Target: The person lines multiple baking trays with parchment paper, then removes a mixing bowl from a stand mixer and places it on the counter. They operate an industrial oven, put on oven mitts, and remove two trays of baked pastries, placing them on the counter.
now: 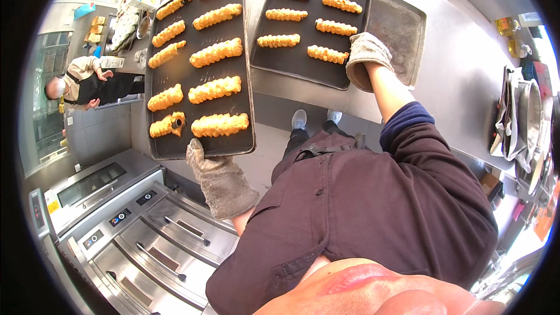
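Observation:
My left hand (221, 181), in a worn grey oven mitt, grips the near edge of a dark baking tray (178, 73), the thumb over the rim. The tray is held up at the left, with two columns of golden ridged pastry rolls (216, 88) on it; dark tube ends show in some. On the steel counter lies a second dark baking tray (280, 58) with similar rolls (328, 53). My right hand (368, 58), also mitted, is closed at that tray's right edge near its front corner; the mitt hides the fingers.
A worn grey tray (402, 35) lies on the counter (455, 52), right of the second tray. At lower left stands a steel oven (157, 245) with handles and control panels. Another person (87, 84) in a dark apron stands at far left. Cloths (519, 116) hang at right.

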`<state>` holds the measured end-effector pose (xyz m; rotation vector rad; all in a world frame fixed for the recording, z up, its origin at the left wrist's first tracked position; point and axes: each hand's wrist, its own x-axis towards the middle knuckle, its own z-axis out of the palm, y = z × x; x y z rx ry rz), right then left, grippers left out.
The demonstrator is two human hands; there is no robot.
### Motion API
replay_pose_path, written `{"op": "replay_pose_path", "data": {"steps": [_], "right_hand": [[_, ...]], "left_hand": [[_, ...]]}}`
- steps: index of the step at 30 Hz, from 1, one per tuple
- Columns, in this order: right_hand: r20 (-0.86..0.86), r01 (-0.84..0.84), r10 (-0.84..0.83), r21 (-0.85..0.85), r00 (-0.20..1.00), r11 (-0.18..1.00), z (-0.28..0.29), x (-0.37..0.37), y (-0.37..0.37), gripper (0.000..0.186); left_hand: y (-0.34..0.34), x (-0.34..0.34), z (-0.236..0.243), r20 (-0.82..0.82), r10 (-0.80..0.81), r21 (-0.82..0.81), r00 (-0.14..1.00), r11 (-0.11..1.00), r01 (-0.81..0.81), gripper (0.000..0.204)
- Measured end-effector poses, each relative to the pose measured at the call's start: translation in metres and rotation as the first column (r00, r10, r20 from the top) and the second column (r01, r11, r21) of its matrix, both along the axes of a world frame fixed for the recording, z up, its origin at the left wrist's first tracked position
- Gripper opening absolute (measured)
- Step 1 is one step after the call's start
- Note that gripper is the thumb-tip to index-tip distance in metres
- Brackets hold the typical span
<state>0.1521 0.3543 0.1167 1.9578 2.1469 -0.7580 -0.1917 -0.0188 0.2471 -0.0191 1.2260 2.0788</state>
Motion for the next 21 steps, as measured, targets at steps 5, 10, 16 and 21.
{"op": "replay_pose_path", "data": {"steps": [5,10,16,21], "right_hand": [[-0.066,0.146,-0.142,0.065,0.988,0.987,-0.008,0.016,0.017,0.038],[-0.029,0.124,-0.122,0.114,0.992,0.986,-0.012,0.058,0.019,0.04],[0.012,0.211,-0.215,0.155,0.977,0.965,0.032,0.143,-0.026,0.04],[0.112,0.259,-0.271,0.108,0.956,0.96,0.075,0.218,-0.058,0.045]], "left_hand": [[0.002,0.01,0.004,0.019,-0.004,0.028,1.0,1.0,0.003,0.059],[-0.004,0.009,0.003,0.03,-0.028,0.05,0.999,0.998,0.027,0.061],[0.004,-0.001,0.003,0.067,-0.123,0.069,0.99,0.991,0.119,0.062],[0.033,0.038,0.003,-0.758,-0.469,-0.477,0.453,0.873,0.105,0.033]]}}
